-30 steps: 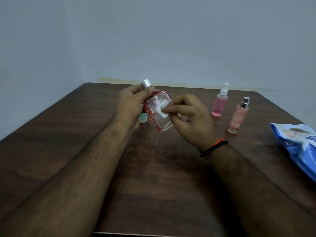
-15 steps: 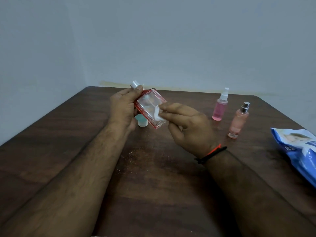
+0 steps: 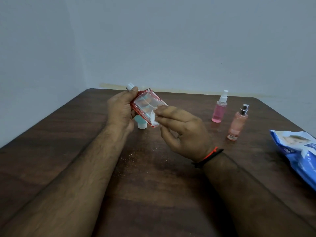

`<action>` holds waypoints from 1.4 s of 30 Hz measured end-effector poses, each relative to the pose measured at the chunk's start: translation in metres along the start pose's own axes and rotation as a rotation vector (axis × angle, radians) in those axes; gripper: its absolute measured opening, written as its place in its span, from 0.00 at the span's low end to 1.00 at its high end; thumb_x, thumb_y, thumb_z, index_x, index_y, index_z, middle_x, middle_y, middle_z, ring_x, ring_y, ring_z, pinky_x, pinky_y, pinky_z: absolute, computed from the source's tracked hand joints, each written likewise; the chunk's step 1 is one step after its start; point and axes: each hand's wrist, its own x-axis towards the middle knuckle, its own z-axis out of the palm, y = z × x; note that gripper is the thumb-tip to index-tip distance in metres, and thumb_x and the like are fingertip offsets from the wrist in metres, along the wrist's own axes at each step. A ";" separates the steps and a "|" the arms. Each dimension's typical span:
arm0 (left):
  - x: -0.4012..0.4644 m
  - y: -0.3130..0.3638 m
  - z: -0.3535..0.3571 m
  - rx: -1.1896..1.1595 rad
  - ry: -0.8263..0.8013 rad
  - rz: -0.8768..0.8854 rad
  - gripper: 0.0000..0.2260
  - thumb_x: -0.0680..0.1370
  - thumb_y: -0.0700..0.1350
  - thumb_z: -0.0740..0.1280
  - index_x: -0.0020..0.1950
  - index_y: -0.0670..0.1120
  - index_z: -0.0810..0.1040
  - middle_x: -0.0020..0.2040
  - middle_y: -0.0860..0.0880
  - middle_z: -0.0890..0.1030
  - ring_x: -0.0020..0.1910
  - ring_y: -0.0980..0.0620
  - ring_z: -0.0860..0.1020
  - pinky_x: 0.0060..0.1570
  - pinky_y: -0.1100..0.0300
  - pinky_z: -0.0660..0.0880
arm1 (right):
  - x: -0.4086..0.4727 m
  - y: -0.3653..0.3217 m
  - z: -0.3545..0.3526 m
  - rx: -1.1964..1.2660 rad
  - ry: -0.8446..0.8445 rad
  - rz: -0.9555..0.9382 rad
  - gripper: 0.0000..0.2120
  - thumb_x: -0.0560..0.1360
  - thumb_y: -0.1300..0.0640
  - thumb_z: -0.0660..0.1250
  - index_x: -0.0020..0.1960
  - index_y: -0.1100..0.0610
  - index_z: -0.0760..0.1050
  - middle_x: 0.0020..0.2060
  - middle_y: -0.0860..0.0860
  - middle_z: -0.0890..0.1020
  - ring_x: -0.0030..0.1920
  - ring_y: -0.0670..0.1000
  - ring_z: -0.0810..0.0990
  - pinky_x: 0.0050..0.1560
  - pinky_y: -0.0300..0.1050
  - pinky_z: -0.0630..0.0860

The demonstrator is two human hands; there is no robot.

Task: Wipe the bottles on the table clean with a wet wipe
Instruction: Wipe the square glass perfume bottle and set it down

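Bottles sit and hang over a dark wooden table (image 3: 153, 194); one is in hand, the others stand along the far half.

Near edge: two bare forearms reach in from the near corners. A red and black band (image 3: 207, 157) circles the right wrist. A light scatter of crumbs or dust (image 3: 127, 159) lies on the wood between the arms.

Right edge: a blue and white wet wipe pack (image 3: 297, 154) lies flat, partly cut off by the view.

Middle, raised off the table: the left hand (image 3: 120, 112) grips a clear square bottle with red edges (image 3: 145, 105), fingers curled round it from behind, thumb up near the silver cap (image 3: 130, 86). Bottle tilted, cap pointing up and away toward the far left. The right hand (image 3: 183, 132) pinches a small white wet wipe (image 3: 153, 118) between thumb and fingertips, pressed against the bottle's lower corner.

Just behind and below the held bottle: a small teal bottle with a white cap (image 3: 141, 123), mostly hidden, cap end down on the table.

Far right part: a peach spray bottle with a silver nozzle (image 3: 236, 124) stands upright; just beyond it, a pink spray bottle with a white nozzle (image 3: 219, 108), also upright, the two apart.
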 end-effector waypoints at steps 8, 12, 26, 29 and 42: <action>-0.003 0.002 0.004 -0.031 -0.015 0.014 0.05 0.77 0.41 0.70 0.47 0.39 0.81 0.53 0.35 0.82 0.57 0.29 0.79 0.54 0.41 0.78 | 0.000 0.009 -0.008 -0.051 0.147 0.217 0.10 0.74 0.65 0.69 0.54 0.62 0.84 0.54 0.54 0.85 0.56 0.49 0.83 0.60 0.44 0.78; -0.002 0.002 0.003 -0.047 -0.001 0.011 0.09 0.77 0.42 0.70 0.52 0.37 0.80 0.59 0.32 0.80 0.58 0.30 0.79 0.47 0.47 0.81 | 0.001 0.005 -0.007 -0.066 0.176 0.254 0.10 0.74 0.64 0.70 0.55 0.63 0.84 0.54 0.55 0.85 0.55 0.50 0.83 0.60 0.40 0.77; -0.004 0.003 0.002 -0.156 0.030 -0.048 0.13 0.77 0.42 0.71 0.57 0.35 0.80 0.57 0.36 0.82 0.55 0.35 0.82 0.44 0.49 0.83 | 0.004 -0.001 -0.002 -0.112 0.208 0.184 0.10 0.76 0.66 0.70 0.56 0.64 0.82 0.55 0.56 0.83 0.58 0.54 0.81 0.61 0.47 0.76; -0.005 0.004 0.002 -0.176 0.036 -0.092 0.12 0.78 0.42 0.69 0.57 0.35 0.80 0.52 0.40 0.85 0.44 0.43 0.85 0.35 0.55 0.82 | 0.005 -0.006 0.001 -0.098 0.213 0.153 0.09 0.75 0.67 0.72 0.55 0.64 0.83 0.54 0.58 0.83 0.55 0.56 0.81 0.57 0.47 0.78; -0.012 0.013 0.009 -0.260 -0.070 -0.132 0.08 0.79 0.38 0.66 0.40 0.40 0.78 0.31 0.48 0.83 0.30 0.52 0.83 0.29 0.58 0.79 | 0.009 0.001 -0.013 -0.134 0.333 0.176 0.06 0.75 0.65 0.72 0.51 0.65 0.84 0.48 0.58 0.82 0.49 0.57 0.81 0.51 0.48 0.78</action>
